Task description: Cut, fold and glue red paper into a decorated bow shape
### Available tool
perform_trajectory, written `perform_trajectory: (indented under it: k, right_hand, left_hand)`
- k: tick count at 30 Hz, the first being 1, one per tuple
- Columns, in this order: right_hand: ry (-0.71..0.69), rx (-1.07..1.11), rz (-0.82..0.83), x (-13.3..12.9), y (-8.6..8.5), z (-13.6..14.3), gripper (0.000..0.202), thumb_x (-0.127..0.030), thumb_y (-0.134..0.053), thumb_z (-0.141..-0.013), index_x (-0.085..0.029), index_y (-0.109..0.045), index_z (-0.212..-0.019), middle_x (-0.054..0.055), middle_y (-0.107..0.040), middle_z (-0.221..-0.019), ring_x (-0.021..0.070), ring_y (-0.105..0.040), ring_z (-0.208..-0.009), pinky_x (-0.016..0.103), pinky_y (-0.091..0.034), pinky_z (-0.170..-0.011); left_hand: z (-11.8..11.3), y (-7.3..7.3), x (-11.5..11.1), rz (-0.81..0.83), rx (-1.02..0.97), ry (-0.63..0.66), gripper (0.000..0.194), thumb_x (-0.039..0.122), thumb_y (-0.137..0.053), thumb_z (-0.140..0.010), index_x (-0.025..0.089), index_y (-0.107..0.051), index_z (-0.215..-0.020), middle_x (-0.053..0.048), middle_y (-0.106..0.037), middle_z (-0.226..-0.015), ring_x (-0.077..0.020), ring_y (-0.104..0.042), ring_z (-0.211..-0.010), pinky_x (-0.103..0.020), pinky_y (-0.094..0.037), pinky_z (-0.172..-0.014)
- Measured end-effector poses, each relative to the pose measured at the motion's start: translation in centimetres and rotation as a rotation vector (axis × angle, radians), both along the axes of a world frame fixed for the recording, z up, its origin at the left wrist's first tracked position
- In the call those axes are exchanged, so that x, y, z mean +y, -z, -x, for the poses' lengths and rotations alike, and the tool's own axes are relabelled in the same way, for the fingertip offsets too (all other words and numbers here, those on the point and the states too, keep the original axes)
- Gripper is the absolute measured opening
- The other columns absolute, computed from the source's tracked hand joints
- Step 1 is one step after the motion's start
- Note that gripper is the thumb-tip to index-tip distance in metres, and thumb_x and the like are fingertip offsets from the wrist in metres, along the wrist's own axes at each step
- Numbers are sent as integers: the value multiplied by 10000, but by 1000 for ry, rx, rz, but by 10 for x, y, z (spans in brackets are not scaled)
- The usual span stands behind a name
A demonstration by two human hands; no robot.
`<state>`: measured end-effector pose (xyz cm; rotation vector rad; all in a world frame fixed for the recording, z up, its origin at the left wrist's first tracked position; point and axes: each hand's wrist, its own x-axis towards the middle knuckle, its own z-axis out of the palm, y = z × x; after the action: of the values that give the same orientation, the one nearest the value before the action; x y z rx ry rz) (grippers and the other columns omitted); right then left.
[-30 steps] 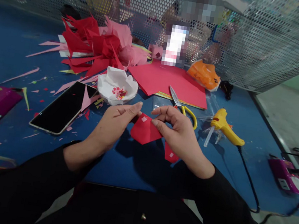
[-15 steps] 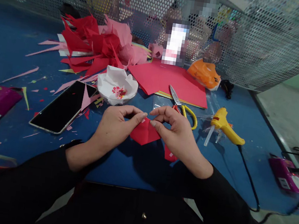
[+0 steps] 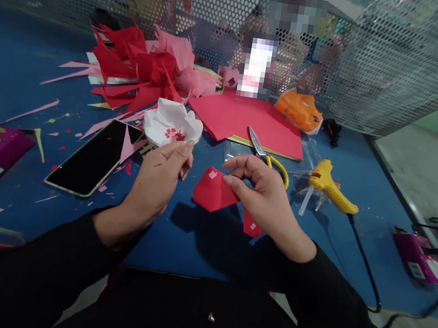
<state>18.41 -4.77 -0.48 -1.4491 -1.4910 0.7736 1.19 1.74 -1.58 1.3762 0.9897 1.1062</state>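
Between the thumb and fingers of my right hand is a folded red paper piece, with a small pale square on its upper left part. Another part of red paper, also bearing a small pale square, hangs below that hand; how the two join is hidden. My left hand is closed in a pinch at the near rim of a white paper-lined bowl. Anything in its fingertips is too small to make out. Small red and pink paper bits lie in the bowl.
Scissors with a yellow handle lie before stacked red sheets. A yellow glue gun rests at right, its cord running off the near edge. At left are a black phone, a purple power strip and heaped paper scraps.
My left hand has let go of the red paper and moved left to the bowl's near edge. My right hand keeps hold of the paper in nearly the same place.
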Motion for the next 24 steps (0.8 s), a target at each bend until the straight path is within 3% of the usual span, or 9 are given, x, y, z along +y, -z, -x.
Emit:
perform_trajectory:
  k: [3,6,8,11,15,21,24]
  right_hand:
    - [3,-22,-6,0,0,0,143,-189,-596,-848,-199,-611,-989,-49,-615,-699,114,-552,-646,297,-429,-660]
    - [0,-55,-15,-1,0,0,135,-190,-597,-849,-204,-606,-983,-48,-624,-705,115,-552,-646,292,-421,-653]
    - [-14,-69,-14,-1,1,1,135,-195,-591,-857,-203,-602,-991,-46,-626,-710,115,-557,-654,291,-423,-662]
    - [-31,-82,-3,-2,3,3,147,-194,-582,-866,-197,-600,-1012,-41,-634,-724,117,-571,-675,294,-438,-696]
    - [-37,-83,-1,-2,2,4,143,-203,-589,-863,-201,-599,-1006,-39,-642,-725,125,-581,-684,301,-448,-711]
    - [-14,-100,-9,-2,1,3,164,-182,-585,-861,-198,-602,-1023,-48,-633,-716,114,-561,-654,305,-444,-718]
    - [-21,-83,-2,-2,2,3,153,-192,-587,-860,-196,-600,-1012,-47,-630,-714,115,-565,-663,300,-445,-712]
  left_hand:
    - [1,-4,-3,-47,103,-33,522,502,-587,-907,219,-456,-488,37,-424,-482,-110,-396,-494,-275,-357,-533]
    - [1,-9,-5,-73,233,27,284,449,-781,-736,203,-645,-697,25,-621,-646,-117,-526,-593,-255,-408,-575]
    - [1,-11,-6,-38,277,116,276,420,-808,-689,189,-693,-786,16,-667,-697,-122,-553,-606,-248,-424,-574]
    - [0,-11,-7,9,326,186,226,394,-747,-737,180,-698,-684,29,-614,-586,-105,-493,-537,-233,-396,-523]
    - [-1,-10,-8,40,320,169,238,344,-721,-751,188,-655,-584,42,-557,-520,-94,-443,-498,-222,-381,-502]
    - [-2,-11,-8,53,219,189,342,482,-685,-792,179,-673,-635,5,-633,-612,-118,-521,-579,-235,-428,-566]
    - [-1,-13,-9,27,290,181,244,403,-726,-758,186,-680,-657,32,-589,-568,-106,-486,-533,-227,-399,-525]
